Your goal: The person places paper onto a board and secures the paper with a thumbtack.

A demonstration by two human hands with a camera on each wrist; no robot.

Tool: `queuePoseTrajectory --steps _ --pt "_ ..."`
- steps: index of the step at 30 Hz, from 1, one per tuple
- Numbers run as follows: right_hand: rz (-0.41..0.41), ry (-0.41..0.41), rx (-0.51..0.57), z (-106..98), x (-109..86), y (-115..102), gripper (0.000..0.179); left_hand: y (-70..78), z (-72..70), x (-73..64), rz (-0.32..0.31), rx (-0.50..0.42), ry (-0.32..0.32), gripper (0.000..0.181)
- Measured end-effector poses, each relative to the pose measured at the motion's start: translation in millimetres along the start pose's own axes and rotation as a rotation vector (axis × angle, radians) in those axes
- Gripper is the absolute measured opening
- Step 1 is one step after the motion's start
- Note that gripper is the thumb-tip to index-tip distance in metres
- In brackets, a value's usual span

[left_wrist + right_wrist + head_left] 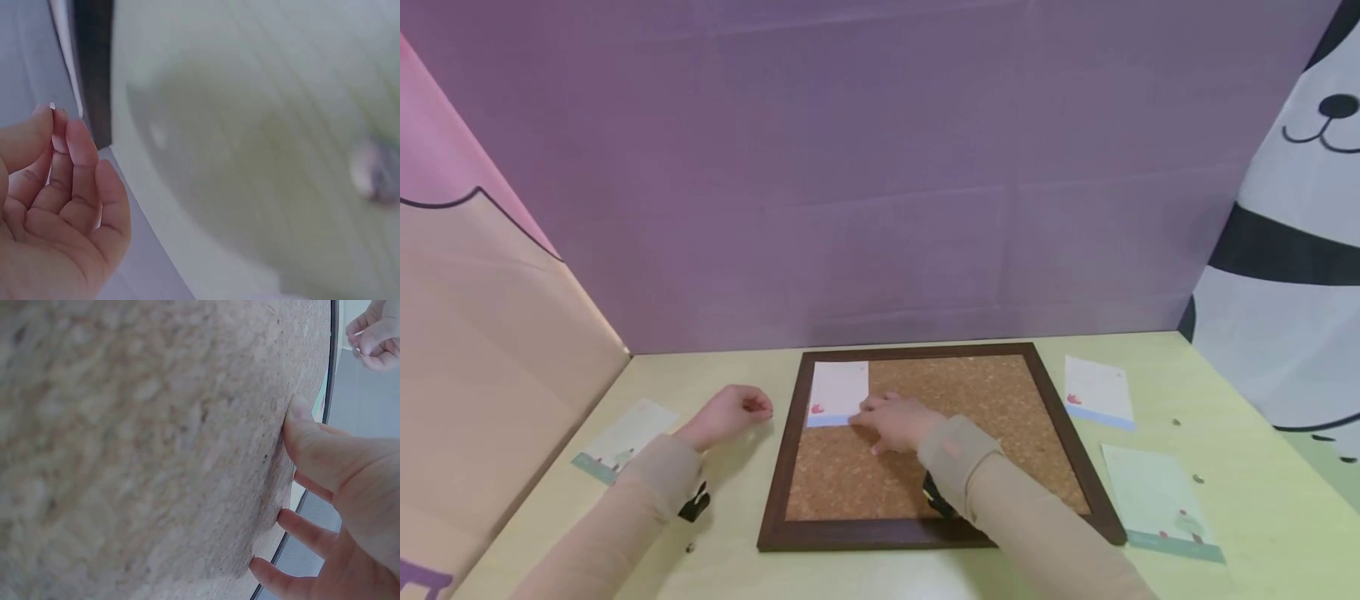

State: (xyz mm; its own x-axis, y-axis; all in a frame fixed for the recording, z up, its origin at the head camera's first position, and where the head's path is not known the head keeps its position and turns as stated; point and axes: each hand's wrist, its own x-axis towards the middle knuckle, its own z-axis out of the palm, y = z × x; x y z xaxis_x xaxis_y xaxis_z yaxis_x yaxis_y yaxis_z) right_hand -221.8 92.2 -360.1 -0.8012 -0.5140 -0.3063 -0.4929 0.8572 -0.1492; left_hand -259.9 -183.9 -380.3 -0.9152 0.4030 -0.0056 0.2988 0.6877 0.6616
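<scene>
My left hand (730,414) is raised over the table just left of the corkboard (917,535), pinching a small thumbtack (52,106) between thumb and fingertips. Only its shiny tip shows. A white note sheet (841,385) with a blue lower band lies at the board's upper left corner. My right hand (898,421) presses with spread fingers on the sheet's lower right edge and the cork beside it. In the right wrist view its fingertips (289,519) touch the cork surface.
A green-banded sheet (632,437) lies left of the board. To the right are a blue-banded sheet (1099,390) and another green-banded sheet (1161,500). Loose thumbtacks (1198,478) sit near them, and one tack (690,547) lies near the left forearm. A purple cloth (880,183) hangs behind.
</scene>
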Motion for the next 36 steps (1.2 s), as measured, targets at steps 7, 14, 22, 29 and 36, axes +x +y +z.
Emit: queuePoseTrajectory --steps 7,14,22,29,36 --pt "-0.001 0.002 -0.007 1 0.1 0 0.057 7.1 4.5 5.0 -0.035 -0.126 -0.011 0.01" --pt "-0.004 0.013 0.002 1 -1.2 0 0.056 13.7 10.5 10.8 -0.023 -0.156 -0.023 0.015" --pt "0.001 0.023 0.0 1 -0.9 0 0.057 28.9 15.8 14.7 -0.045 -0.168 -0.047 0.013" --pt "-0.001 0.031 -0.021 3 1.8 0 0.056 45.1 12.6 26.8 -0.079 -0.274 -0.048 0.022" --pt "-0.009 0.042 -0.057 4 2.6 1 0.054 70.5 12.1 49.5 -0.202 -0.482 -0.066 0.035"
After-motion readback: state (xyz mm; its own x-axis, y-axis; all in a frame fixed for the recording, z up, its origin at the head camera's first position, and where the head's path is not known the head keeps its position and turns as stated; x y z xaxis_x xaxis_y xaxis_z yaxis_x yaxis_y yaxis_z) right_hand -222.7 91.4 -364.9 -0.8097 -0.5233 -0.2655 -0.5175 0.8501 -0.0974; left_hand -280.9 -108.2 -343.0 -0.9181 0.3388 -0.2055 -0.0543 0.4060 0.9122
